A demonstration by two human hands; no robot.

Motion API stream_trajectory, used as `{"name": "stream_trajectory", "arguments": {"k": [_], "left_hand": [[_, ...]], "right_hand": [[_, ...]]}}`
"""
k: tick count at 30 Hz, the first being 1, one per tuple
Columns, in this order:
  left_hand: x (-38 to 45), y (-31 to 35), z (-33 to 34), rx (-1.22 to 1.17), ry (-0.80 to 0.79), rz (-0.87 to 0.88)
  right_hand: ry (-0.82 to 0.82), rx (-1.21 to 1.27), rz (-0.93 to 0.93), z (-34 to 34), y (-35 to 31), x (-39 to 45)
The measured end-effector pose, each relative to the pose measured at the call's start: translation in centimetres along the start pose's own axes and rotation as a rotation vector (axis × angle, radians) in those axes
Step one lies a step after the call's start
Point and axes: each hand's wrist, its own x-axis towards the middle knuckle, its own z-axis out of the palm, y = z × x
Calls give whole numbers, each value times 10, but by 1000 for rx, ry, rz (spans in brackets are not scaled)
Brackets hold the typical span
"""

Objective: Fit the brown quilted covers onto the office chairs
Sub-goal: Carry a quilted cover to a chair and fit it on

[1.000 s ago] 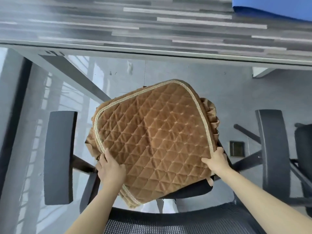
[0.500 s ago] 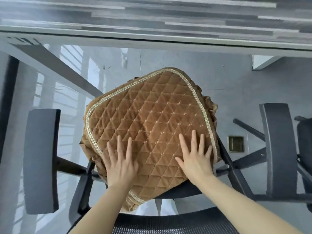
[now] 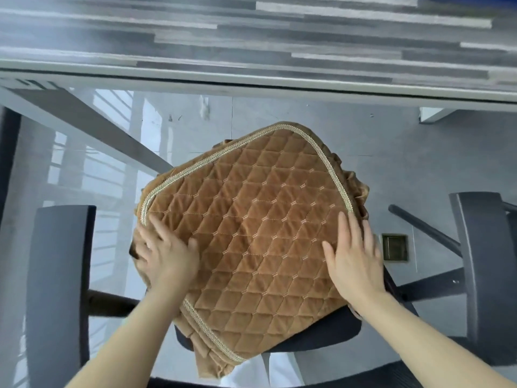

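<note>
A brown quilted cover [image 3: 251, 219] with a pale braided border lies skewed over the black seat [image 3: 321, 334] of an office chair, its ruffled skirt hanging off the near-left and far-right edges. A strip of black seat shows bare at the near right. My left hand [image 3: 165, 253] lies flat on the cover's left corner, fingers spread toward the border. My right hand [image 3: 352, 259] lies flat on the cover's right side, fingers pointing away from me. Neither hand grips the fabric.
The chair's dark armrests stand left [image 3: 58, 289] and right [image 3: 481, 261] of the seat. A grey striped desk top [image 3: 251, 37] runs across the far side, its slanted leg [image 3: 92, 130] at left. A floor socket [image 3: 394, 247] sits right of the seat. The mesh backrest [image 3: 419, 379] is nearest me.
One second ago both hands gripped the cover's near corners. They then flattened on top of it and have now slid outward, left hand to the left corner, right hand to the right edge.
</note>
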Motion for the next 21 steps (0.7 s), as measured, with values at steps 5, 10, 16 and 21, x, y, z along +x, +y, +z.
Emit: {"name": "stream_trajectory", "arguments": {"k": [5,10,16,21], "left_hand": [[38,32,2,87,24,299],[50,29,30,64,61,300],[77,13,33,-94,43,402],[71,16,23,230,13,334]], "right_hand": [[-17,10,-192,-24,-50,85],[-18,71,-111,-13,-72,136],[8,111,-10,4,-77,144],[-110,83,-25,-16,-70,137]]}}
